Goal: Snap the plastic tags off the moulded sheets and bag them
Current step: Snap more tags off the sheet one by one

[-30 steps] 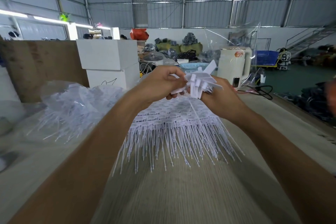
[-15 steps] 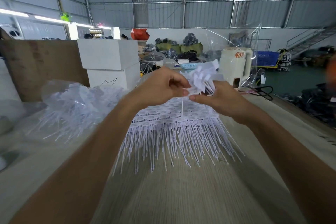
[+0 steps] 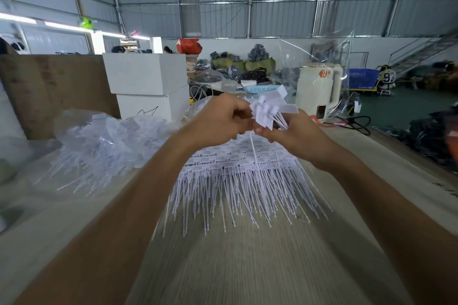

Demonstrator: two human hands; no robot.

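Both hands raised over bench (image 3: 247,267). R hand (image 3: 295,138) grip closed round a bunch of snapped-off tags (image 3: 269,110), flat heads fanning up. L hand (image 3: 220,119) pinches at the bunch's near edge. Sheets (image 3: 238,168) lie flat on bench below, stems toward camera. Bag (image 3: 99,146) of tags at left.

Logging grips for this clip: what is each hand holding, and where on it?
Right hand grips the bunch of white plastic tags just below the flat heads. Left hand pinches at the same bunch; exact spot hidden.
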